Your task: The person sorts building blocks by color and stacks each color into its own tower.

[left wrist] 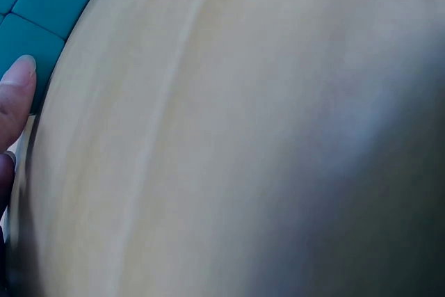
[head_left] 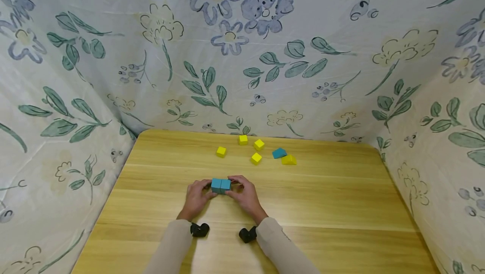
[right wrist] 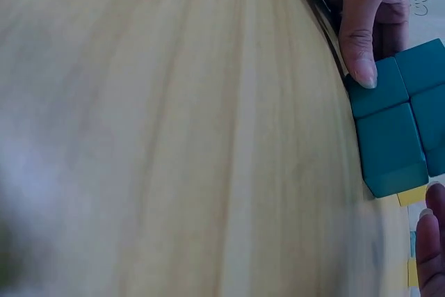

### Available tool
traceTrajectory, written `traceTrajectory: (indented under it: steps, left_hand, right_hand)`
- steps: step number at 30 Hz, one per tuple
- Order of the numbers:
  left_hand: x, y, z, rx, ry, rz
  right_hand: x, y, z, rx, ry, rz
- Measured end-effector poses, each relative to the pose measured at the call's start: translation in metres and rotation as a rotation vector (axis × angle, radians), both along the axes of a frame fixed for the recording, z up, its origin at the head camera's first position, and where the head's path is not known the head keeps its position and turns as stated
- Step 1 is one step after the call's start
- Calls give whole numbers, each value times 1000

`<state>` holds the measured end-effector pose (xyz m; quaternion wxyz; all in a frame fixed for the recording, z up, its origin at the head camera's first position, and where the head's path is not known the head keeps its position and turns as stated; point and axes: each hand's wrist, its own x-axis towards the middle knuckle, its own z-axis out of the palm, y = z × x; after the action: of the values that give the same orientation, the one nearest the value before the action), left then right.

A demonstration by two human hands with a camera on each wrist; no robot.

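Two blue cubes (head_left: pixel 221 184) sit side by side near the middle of the wooden table, touching. Up close in the right wrist view, the blue cubes (right wrist: pixel 391 147) show several faces in a two-by-two pattern; I cannot tell whether more cubes are among them. My left hand (head_left: pixel 195 196) pinches the left cube, its thumb (left wrist: pixel 17 85) on the front face and its fingers behind. At the other end my right hand (head_left: pixel 247 196) has thumb and fingers slightly bent around the right side. Its fingertips (right wrist: pixel 434 196) show a small gap from the cube.
Several yellow cubes (head_left: pixel 256 158) lie scattered toward the table's back edge. To their right, a blue wedge (head_left: pixel 279 153) sits beside a yellow wedge (head_left: pixel 289 160). Flower-patterned cloth (head_left: pixel 235 76) encloses the table (head_left: pixel 333 206) at the back and both sides.
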<state>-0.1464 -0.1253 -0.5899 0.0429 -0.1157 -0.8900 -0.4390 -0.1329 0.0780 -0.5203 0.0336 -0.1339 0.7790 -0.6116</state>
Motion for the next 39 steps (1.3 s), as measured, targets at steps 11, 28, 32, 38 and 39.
traceTrajectory:
  steps: [11,28,32,38,39]
  left_hand:
    - [3,1,0,23,-13,1]
    - [1,0,-4,20,-13,7]
    - [2,0,-3,23,-29,5]
    - [1,-1,0,22,-40,-1]
    - [1,-1,0,19,-38,-1]
  right_hand:
    - [-6,47,-10,16,-91,-34]
    - [-52,143,-15,182,44,-401]
    - [-66,156,-20,224,-1,-436]
    - [-88,165,-23,310,-58,-414]
    - [-91,166,-24,333,-56,-404]
